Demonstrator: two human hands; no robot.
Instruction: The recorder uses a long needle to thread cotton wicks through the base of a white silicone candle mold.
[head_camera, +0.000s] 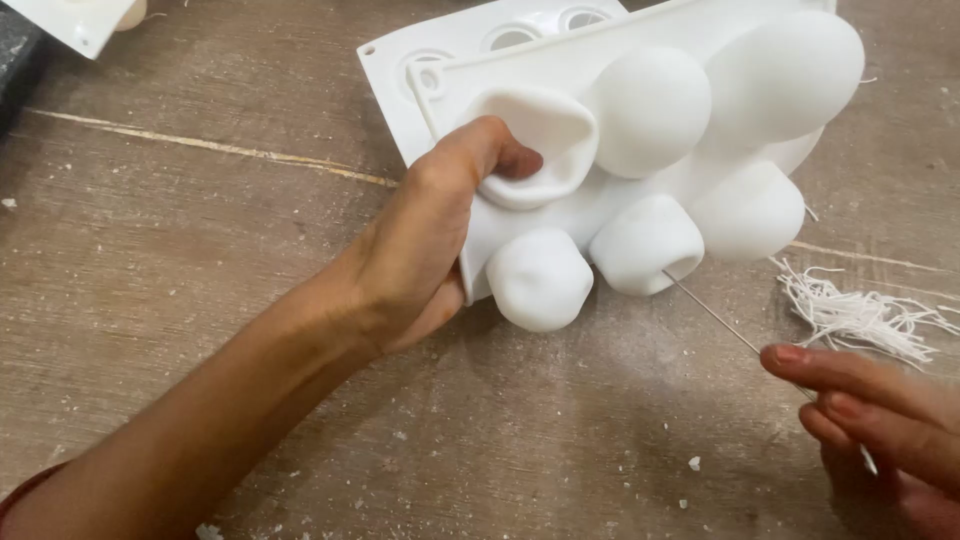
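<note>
The person's right hand (880, 420) is lying nearest the camera at the lower right, its fingers (850, 370) closed together and pinching the near end of one thin, straight metal needle (725, 322). The needle's long axis is running diagonally, from the fingertips up and to the left, and its far tip is touching the underside of one rounded cup of a white, flexible silicone mould (650, 150). The mould is being held tilted on edge above the table, its bulging cup backs facing the camera; six domes are showing, one of them pushed inward. The left hand (425, 240) is gripping the mould's left edge, the thumb pressing into that dented cup and the other fingers curling behind the sheet, out of sight. A second white mould (480, 45) is lying flat behind the first, with three round openings visible. One loose bundle of white string wicks (860, 315) is resting on the brown wooden table (200, 250), just above the right hand and beside the needle. Small white crumbs (693, 463) are scattered over the wood. A corner of another white object (75, 20) is showing at the top left.
</note>
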